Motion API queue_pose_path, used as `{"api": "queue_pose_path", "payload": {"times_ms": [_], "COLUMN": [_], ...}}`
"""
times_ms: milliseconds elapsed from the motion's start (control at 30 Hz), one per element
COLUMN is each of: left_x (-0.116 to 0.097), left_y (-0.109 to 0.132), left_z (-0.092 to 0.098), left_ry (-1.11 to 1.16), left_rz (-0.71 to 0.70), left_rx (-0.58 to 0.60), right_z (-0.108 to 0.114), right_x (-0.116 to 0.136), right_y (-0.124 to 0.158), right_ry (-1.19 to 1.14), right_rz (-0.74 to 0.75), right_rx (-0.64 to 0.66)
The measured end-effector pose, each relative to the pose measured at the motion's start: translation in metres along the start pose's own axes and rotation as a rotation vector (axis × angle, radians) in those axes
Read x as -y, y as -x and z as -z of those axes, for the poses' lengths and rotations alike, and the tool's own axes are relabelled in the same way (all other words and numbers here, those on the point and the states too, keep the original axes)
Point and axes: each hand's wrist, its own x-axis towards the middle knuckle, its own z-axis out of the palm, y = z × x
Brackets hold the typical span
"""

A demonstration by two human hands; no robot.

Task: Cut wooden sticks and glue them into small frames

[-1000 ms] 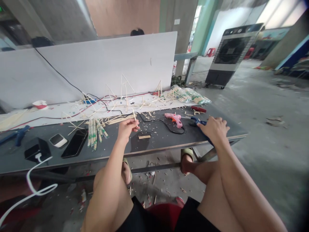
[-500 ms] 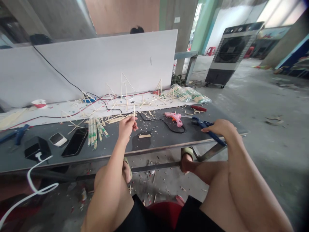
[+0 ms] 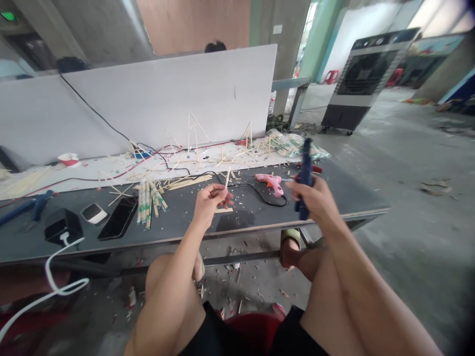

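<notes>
- The right grip point(image 3: 315, 200) has lifted the blue-handled pliers point(image 3: 306, 153) off the surface point(image 3: 352, 195); they lay flat under that hand a moment ago and now stand upright.
- That grip is closed around the handles, with the tool's end rising above the hand. I cannot tell whether the handles are pressed together.
- The left grip point(image 3: 211, 205) pinches a thin bamboo stick point(image 3: 227, 177) upright between thumb and fingertips, held above the surface.
- With both grips occupied, neither hand rests on the surface.
- Just left of the right grip lies a pink hot glue gun point(image 3: 270, 183), its black cord point(image 3: 252, 187) curving behind the left grip.
- Left of the left grip sit bundled bamboo chopsticks point(image 3: 147, 210), then a black smartphone point(image 3: 119, 217).
- Beyond both grips, triangular stick frames point(image 3: 193, 138) stand on a white board point(image 3: 111, 183).
</notes>
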Motion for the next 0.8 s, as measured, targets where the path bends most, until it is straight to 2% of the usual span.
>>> {"api": "queue_pose_path", "payload": {"times_ms": [100, 167, 267, 333, 433, 500, 567, 633, 733, 800], "left_x": [0.004, 0.007, 0.009, 0.009, 0.009, 0.011, 0.015, 0.021, 0.028, 0.029], "left_y": [0.007, 0.011, 0.015, 0.015, 0.009, -0.001, -0.012, -0.021, -0.028, -0.028], "left_z": [-0.016, -0.023, -0.027, -0.024, -0.007, 0.010, 0.026, 0.036, 0.039, 0.037], "left_ry": [-0.041, -0.065, -0.075, -0.097, -0.232, -0.460, -0.815, -0.996, -1.039, -1.065], "left_rz": [-0.013, -0.020, -0.009, 0.000, 0.022, 0.006, -0.046, -0.040, -0.009, -0.004], "left_rx": [0.065, 0.093, 0.129, 0.157, 0.174, 0.099, 0.061, 0.132, 0.247, 0.273], "right_z": [-0.056, -0.083, -0.105, -0.110, -0.109, -0.106, -0.103, -0.102, -0.102, -0.101], "right_x": [0.019, 0.026, 0.029, 0.027, 0.024, 0.023, 0.022, 0.021, 0.021, 0.022], "right_y": [0.018, 0.028, 0.035, 0.034, 0.030, 0.026, 0.024, 0.023, 0.023, 0.023], "right_ry": [-0.325, -0.418, -0.475, -0.477, -0.464, -0.456, -0.460, -0.475, -0.514, -0.522], "right_rz": [0.052, 0.072, 0.097, 0.103, 0.116, 0.127, 0.121, 0.100, 0.069, 0.054], "right_rx": [0.174, 0.199, 0.170, 0.157, 0.170, 0.196, 0.222, 0.243, 0.261, 0.271]}}
